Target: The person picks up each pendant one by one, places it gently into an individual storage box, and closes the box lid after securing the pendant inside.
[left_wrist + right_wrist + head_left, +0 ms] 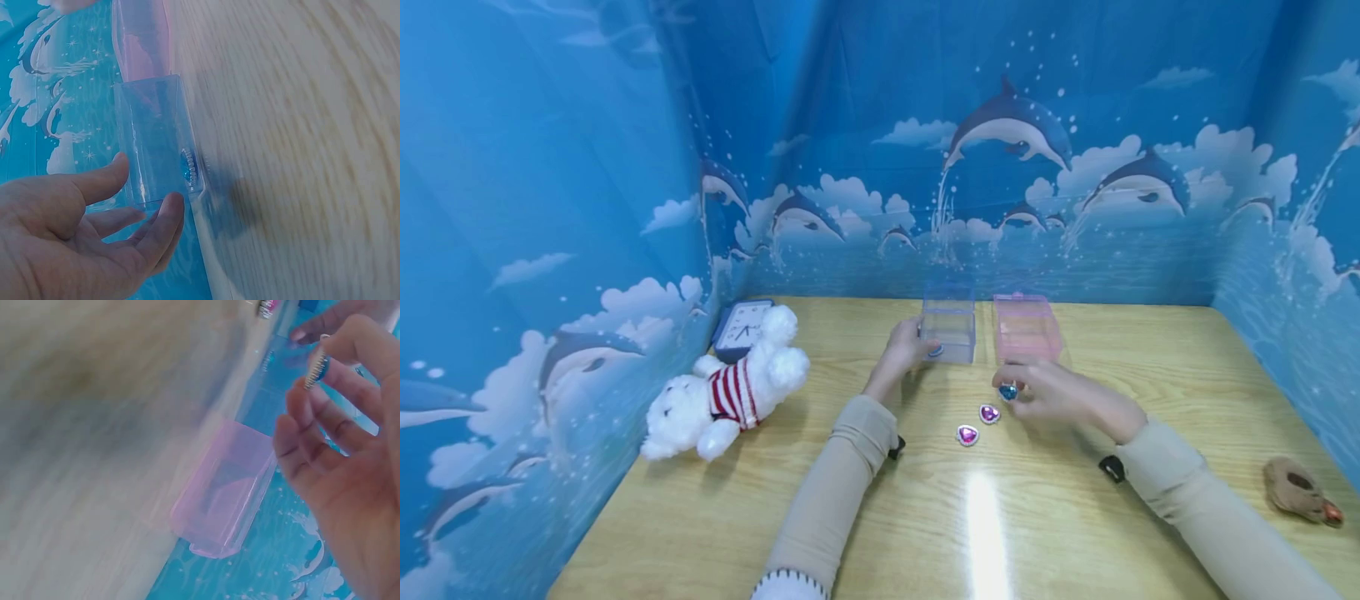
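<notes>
My left hand is at the left end of a clear blue box with its lid raised, thumb and fingers gripping that end. A blue gem with a beaded rim lies in this box. Just in front of the pink box, my right hand pinches another blue gem between thumb and fingertips; its beaded silver edge shows in the right wrist view. Two pink heart-shaped gems lie on the table, left of and nearer than the right hand.
A white plush bear in a red-striped top lies at the left, before a blue-framed clock. Near the table's right edge sits a small brown plush item. Dolphin-printed blue cloth hangs around the wooden table.
</notes>
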Available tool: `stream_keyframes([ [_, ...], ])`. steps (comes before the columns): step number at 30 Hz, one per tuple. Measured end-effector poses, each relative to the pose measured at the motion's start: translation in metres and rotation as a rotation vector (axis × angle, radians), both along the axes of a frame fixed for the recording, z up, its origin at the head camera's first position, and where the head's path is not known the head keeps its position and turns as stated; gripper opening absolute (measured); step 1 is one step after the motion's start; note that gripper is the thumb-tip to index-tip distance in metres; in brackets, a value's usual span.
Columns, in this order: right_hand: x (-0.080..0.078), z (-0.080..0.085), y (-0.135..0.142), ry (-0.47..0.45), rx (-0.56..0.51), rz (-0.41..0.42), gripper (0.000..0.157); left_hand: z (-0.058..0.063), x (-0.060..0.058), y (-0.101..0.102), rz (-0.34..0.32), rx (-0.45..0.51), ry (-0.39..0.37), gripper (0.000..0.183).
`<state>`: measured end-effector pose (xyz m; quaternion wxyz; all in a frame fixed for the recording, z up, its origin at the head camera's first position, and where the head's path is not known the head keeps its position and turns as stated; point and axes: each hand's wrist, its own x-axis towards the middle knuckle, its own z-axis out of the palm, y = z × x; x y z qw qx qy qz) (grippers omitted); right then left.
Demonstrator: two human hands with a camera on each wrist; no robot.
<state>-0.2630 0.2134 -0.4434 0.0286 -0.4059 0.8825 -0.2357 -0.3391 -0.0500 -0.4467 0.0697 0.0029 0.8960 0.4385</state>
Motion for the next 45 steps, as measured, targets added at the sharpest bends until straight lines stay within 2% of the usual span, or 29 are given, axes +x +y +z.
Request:
stream_keyframes([
  [7, -0.02, 0.007, -0.016, 0.089, -0.147, 0.008, 0.035, 0.0, 0.002, -0.002, 0.003, 0.017, -0.002, 0.067],
  [9, -0.025, 0.009, -0.02, 0.075, -0.162, 0.004, 0.033, -0.001, 0.001, -0.002, 0.004, 0.019, 0.001, 0.067],
  [15, -0.042, 0.019, -0.028, -0.04, -0.201, -0.048, 0.032, -0.001, 0.001, -0.001, 0.003, 0.039, 0.014, 0.067],
  [18, -0.051, 0.022, -0.033, -0.058, -0.216, -0.08, 0.032, -0.002, 0.001, -0.001, 0.006, 0.04, 0.019, 0.067],
  [24, -0.064, 0.024, -0.042, -0.062, -0.203, -0.144, 0.032, -0.001, 0.002, -0.002, 0.013, 0.027, 0.009, 0.069],
  [29, -0.075, 0.021, -0.049, -0.137, -0.205, -0.184, 0.034, -0.001, 0.002, -0.003, 0.011, 0.029, 0.006, 0.069],
  [32, -0.081, 0.02, -0.053, -0.163, -0.199, -0.188, 0.037, -0.001, 0.001, -0.003, 0.011, 0.028, 0.011, 0.069],
  [40, -0.094, 0.015, -0.057, -0.14, -0.155, -0.164, 0.039, -0.003, 0.0, -0.002, 0.012, 0.051, -0.005, 0.07],
  [45, -0.1, 0.012, -0.062, -0.161, -0.164, -0.188, 0.038, -0.003, 0.0, -0.003, 0.014, 0.044, -0.002, 0.069],
])
